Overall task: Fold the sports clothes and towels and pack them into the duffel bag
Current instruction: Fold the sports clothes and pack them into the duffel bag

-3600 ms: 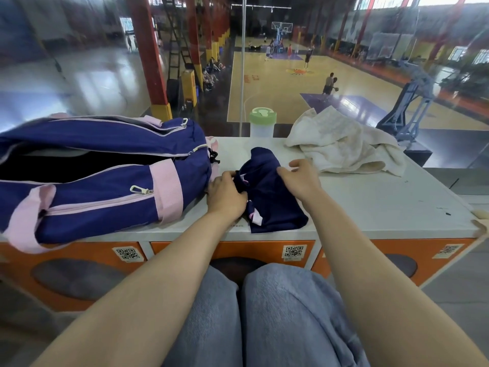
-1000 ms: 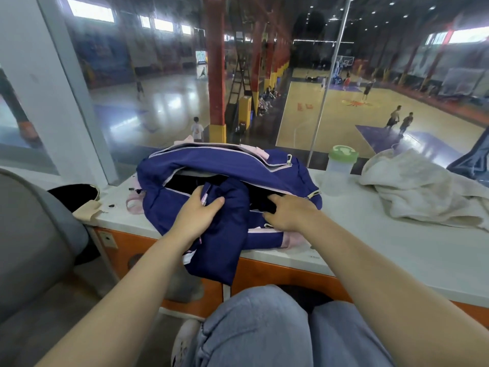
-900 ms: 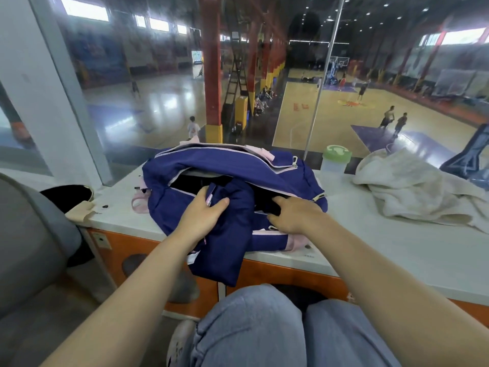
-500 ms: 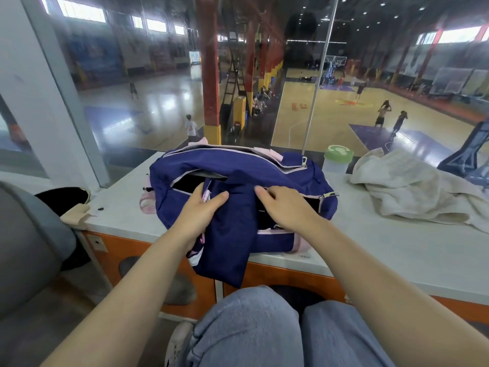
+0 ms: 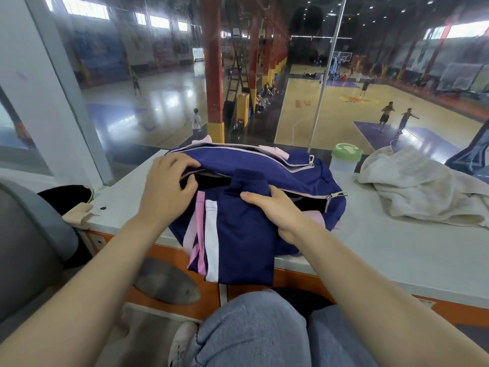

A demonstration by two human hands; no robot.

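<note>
A: One garment in hand, one item waiting. Step, as I judge it: packing the folded navy sports garment with pink and white stripes (image 5: 238, 234) into the navy fabric duffel bag with pink trim (image 5: 304, 176). The crumpled off-white towel (image 5: 418, 192) lies unfolded on the pale countertop (image 5: 397, 255), to the right of the bag, near it.

B: Left hand?

A: Left hand (image 5: 166, 186) has its fingers curled over the upper edge of the bag's zip opening, gripping the flap and holding the mouth apart. Dark interior shows beneath.

B: Right hand?

A: Right hand (image 5: 275, 210) lies on the garment's upper end, fingers hooked over its rolled top. That top sits at the opening; the rest drapes down the bag's front and over the counter edge. Not yet inside.

B: Next move?

A: My estimate: lift the hanging part and feed it through the opening while the left hand keeps the flap raised. Soft fabric may unfold when pushed, so support the fold. Then the towel needs folding.

B: Other items?

A: Clear plastic bottle with green lid (image 5: 345, 157) stands behind the bag.
</note>
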